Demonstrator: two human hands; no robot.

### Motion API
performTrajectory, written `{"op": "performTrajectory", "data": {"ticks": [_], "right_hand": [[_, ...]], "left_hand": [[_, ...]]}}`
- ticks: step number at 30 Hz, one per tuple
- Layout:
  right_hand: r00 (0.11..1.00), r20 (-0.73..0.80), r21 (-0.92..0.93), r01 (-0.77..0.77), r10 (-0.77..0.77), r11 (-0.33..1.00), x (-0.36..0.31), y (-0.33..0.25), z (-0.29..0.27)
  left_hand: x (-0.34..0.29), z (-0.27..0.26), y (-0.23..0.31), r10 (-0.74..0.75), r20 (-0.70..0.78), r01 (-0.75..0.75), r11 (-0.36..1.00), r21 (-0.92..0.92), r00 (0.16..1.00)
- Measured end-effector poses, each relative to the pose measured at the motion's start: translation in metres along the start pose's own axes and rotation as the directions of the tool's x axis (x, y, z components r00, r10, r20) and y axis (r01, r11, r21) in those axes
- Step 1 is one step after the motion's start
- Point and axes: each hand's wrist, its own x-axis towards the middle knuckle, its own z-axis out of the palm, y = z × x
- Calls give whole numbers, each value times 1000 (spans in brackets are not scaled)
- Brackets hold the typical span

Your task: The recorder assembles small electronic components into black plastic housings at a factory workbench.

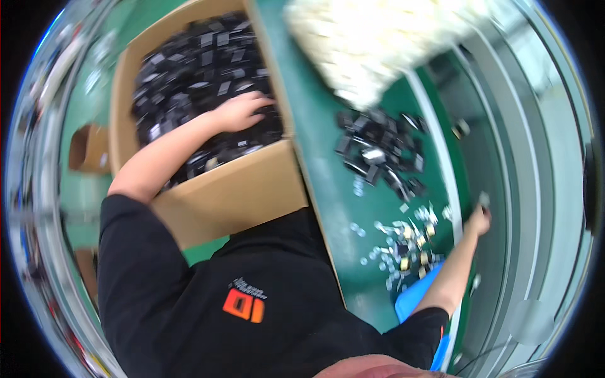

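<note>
My left hand [242, 112] reaches into a large cardboard box [233, 189] at the left. It lies over the many small black plastic pieces [195, 79] that fill the box, near its right wall, with the fingers apart. My right hand [480, 220] is stretched out past the pale rail on the right. Its fingers are closed round a small pale piece, too blurred to name. Nearer the middle, a heap of black plastic pieces [378, 148] lies on the green work surface [328, 195], with small clear and cream-coloured parts [406, 242] scattered below it.
A big mass of cream-white pieces [378, 44] takes up the far part of the table. Beside my right forearm sits a blue tray [413, 293]. Beyond the pale rail [435, 129] a small part [461, 129] rests on a grey strip. A small brown carton [89, 149] stands far left.
</note>
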Motion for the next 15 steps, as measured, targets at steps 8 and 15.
{"op": "performTrajectory", "data": {"ticks": [8, 15], "right_hand": [[854, 400, 907, -315, -332, 281, -119, -131, -54], [767, 375, 927, -325, -521, 189, -171, -154, -94]], "left_hand": [[-16, 16, -4, -99, -93, 99, 995, -8, 991], [-11, -24, -11, -263, -83, 238, 944, -227, 961]]}}
